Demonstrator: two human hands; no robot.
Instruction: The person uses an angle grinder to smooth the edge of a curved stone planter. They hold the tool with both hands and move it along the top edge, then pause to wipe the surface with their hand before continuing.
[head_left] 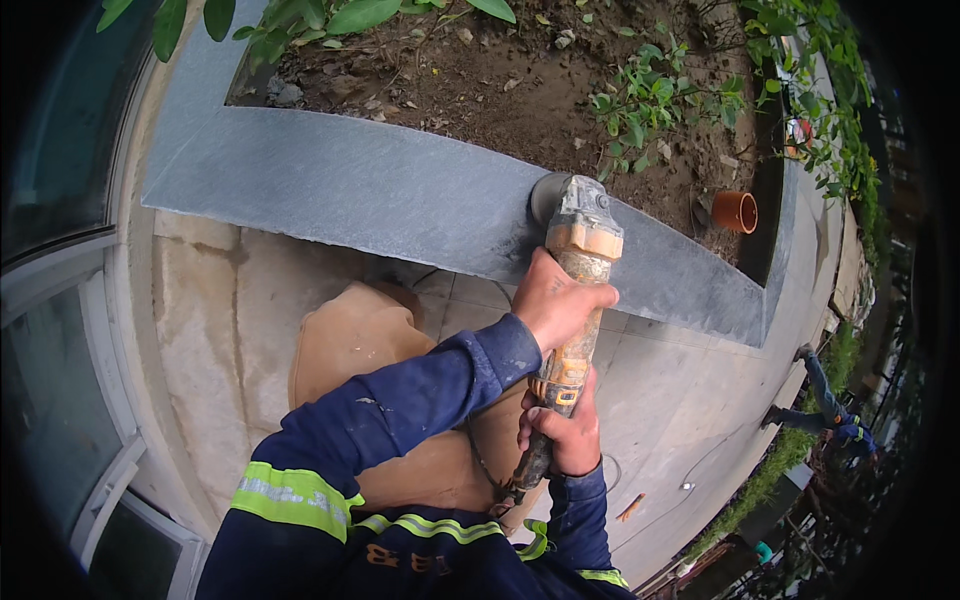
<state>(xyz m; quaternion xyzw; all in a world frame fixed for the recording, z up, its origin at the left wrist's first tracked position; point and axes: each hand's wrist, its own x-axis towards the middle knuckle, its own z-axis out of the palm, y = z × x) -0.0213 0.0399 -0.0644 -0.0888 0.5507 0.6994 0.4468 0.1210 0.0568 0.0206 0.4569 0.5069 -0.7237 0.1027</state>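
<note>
An angle grinder (575, 345), yellow and black under a coat of grey dust, is held in both my hands. My left hand (560, 300) wraps round its body just behind the head. Farther back, my right hand (568, 430) is closed round the rear grip, near the cord end. The round disc (546, 198) sits at the grinder's far end, on or just over the grey stone slab (370, 185); whether it touches cannot be told. A darker dusty patch marks the slab beside the disc.
Behind the slab lies a soil bed (480, 95) with leafy plants (640, 110) and a tipped terracotta pot (735, 212). Pale paving (660, 400) runs below. Windows (60, 400) stand at the left. Another person (830, 410) is far off at the right.
</note>
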